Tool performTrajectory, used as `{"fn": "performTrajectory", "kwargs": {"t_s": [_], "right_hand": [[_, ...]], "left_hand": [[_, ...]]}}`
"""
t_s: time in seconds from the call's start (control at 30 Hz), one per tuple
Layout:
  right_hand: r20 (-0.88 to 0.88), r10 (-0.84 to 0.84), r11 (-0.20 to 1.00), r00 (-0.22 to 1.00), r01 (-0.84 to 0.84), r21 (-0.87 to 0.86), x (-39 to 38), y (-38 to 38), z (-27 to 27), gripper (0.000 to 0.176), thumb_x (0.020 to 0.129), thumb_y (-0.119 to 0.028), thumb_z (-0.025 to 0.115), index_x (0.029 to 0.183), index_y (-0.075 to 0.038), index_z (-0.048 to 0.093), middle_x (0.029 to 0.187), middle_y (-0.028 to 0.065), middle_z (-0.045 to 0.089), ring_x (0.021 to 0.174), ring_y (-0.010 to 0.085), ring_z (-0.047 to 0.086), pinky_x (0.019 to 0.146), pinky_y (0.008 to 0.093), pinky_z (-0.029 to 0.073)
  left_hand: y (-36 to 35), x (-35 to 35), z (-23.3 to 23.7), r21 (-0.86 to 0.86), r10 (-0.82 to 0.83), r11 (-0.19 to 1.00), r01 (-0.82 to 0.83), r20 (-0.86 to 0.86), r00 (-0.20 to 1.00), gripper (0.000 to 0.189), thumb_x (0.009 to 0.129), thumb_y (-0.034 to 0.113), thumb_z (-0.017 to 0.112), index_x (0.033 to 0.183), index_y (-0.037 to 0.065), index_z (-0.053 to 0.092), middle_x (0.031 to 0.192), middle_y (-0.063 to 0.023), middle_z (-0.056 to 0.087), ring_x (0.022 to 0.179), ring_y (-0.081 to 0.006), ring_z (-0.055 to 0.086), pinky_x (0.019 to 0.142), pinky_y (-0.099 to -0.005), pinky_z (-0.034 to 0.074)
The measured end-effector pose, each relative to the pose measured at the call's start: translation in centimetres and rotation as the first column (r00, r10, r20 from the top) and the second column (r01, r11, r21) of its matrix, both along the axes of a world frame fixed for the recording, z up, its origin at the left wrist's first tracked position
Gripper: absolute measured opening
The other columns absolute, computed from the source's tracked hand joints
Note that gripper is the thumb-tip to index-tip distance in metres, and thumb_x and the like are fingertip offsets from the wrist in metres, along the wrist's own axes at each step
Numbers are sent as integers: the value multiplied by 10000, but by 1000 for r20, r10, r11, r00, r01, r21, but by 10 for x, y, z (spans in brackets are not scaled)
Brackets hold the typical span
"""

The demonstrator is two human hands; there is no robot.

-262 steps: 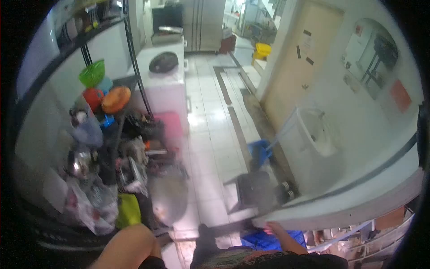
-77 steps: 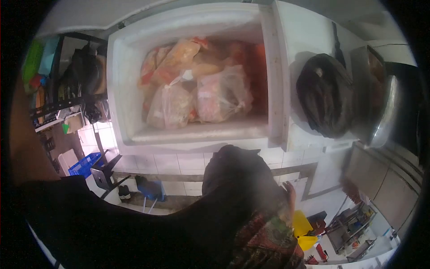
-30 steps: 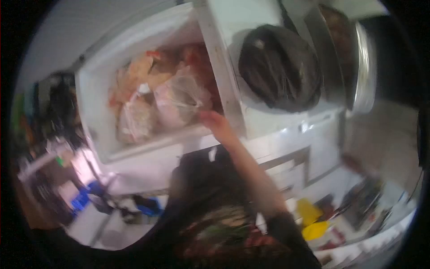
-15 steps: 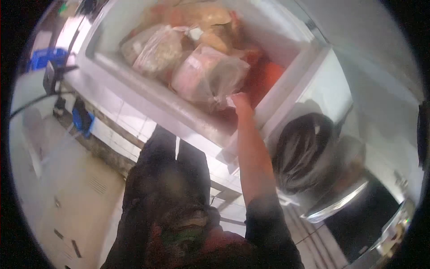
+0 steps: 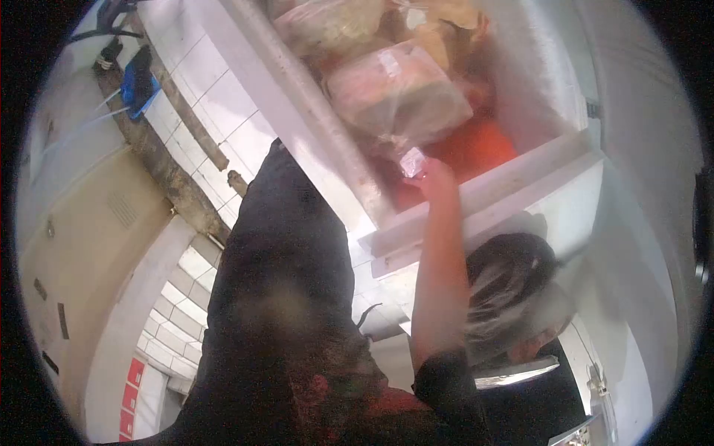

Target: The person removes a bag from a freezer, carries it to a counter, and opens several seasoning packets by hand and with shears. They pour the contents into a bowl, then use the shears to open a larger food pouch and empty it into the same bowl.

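My right hand reaches over the near corner of a white chest freezer. Its fingers are closed on a small white label at the tied neck of a clear plastic bag with pale pinkish contents. Red material lies under and beside that bag. Another clear bag sits farther left in the freezer, and an orange-brown bag lies behind. My left hand is out of the frame.
Beside my right arm, a person in a hair net is close to the freezer's corner. A blue object stands on the left near a worn ledge. White tiles cover the floor.
The view has turned and shifted, so the freezer sits farther right and higher. My right hand still grips at the bag's neck, and the label shows more clearly. The other person's head appears lower.
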State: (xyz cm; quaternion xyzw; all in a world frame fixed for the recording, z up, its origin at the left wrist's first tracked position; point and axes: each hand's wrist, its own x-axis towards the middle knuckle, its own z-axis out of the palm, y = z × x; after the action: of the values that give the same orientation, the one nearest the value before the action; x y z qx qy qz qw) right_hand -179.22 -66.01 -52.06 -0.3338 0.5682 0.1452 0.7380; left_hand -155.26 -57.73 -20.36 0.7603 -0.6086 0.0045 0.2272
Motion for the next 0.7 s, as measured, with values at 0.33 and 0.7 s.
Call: {"fn": "performTrajectory", "kwargs": {"t_s": [0.33, 0.7], "right_hand": [[-170, -67, 998, 983, 69, 7, 12, 3, 8, 261, 883, 11, 468, 1144, 4, 483, 1130, 163, 559, 1063, 323, 563, 955, 736, 354], [-184, 86, 995, 979, -92, -26, -2, -3, -19, 254, 944, -139, 462, 1184, -83, 525, 1147, 108, 614, 1007, 298, 592, 791, 615, 400]], "left_hand": [[8, 6, -6, -10, 26, 1000, -26, -41, 999, 353, 659, 235, 652, 741, -102, 585, 635, -232, 551, 623, -345, 485, 631, -502, 408], [13, 9, -8, -10, 22, 1000, -23, -55, 998, 341, 659, 231, 646, 755, -92, 594, 647, -234, 559, 634, -349, 498, 640, -497, 416]]}}
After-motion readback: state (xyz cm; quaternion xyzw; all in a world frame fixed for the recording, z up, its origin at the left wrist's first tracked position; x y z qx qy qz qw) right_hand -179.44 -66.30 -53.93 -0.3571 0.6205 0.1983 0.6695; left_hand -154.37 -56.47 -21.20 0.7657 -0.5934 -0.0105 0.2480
